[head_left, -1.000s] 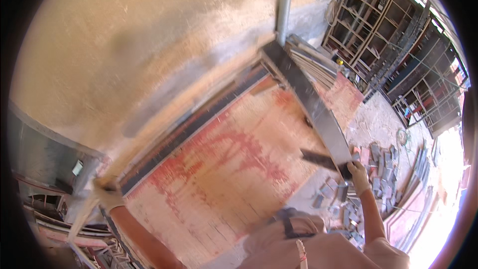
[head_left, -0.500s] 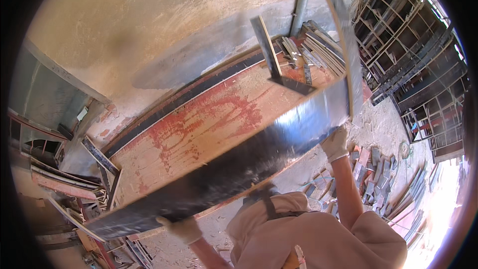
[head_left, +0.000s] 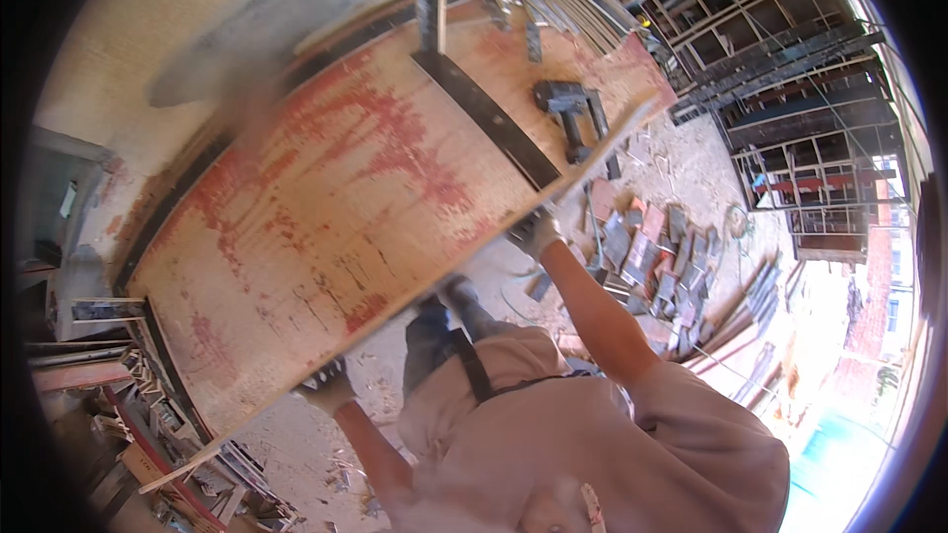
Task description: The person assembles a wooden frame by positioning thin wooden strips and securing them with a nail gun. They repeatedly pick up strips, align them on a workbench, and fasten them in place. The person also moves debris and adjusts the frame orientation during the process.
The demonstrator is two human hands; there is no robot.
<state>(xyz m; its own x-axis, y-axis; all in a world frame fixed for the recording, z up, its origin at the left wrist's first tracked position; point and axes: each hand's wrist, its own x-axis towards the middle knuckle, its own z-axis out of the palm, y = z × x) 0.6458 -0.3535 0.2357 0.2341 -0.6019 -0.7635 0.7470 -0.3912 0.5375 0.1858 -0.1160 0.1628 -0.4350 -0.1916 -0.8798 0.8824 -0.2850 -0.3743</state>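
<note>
A long board (head_left: pixel 464 264), seen almost edge-on, runs along the near side of a red-stained wooden worktable (head_left: pixel 296 237). My left hand (head_left: pixel 328 387), in a glove, is closed on its near side toward the lower left end. Farther right, my gloved right hand (head_left: pixel 536 233) grips the same board. The board's broad face is hidden from this angle. On the tabletop lies a dark slat (head_left: pixel 489 118), with a short upright piece (head_left: pixel 432 0) at its far end. A black power tool (head_left: pixel 565 109) rests to the right of the slat.
Thin wood strips (head_left: pixel 573 5) are stacked at the table's far right. Offcuts (head_left: pixel 657 252) cover the floor to the right. Scrap wood (head_left: pixel 128 434) is piled at the lower left. Framed panels (head_left: pixel 780 89) stand at the right, and a plastered wall (head_left: pixel 148 59) rises behind the table.
The board has tipped from showing its broad dark face to edge-on and come down to the table's near side. Both hands moved with it. The power tool has come into sight.
</note>
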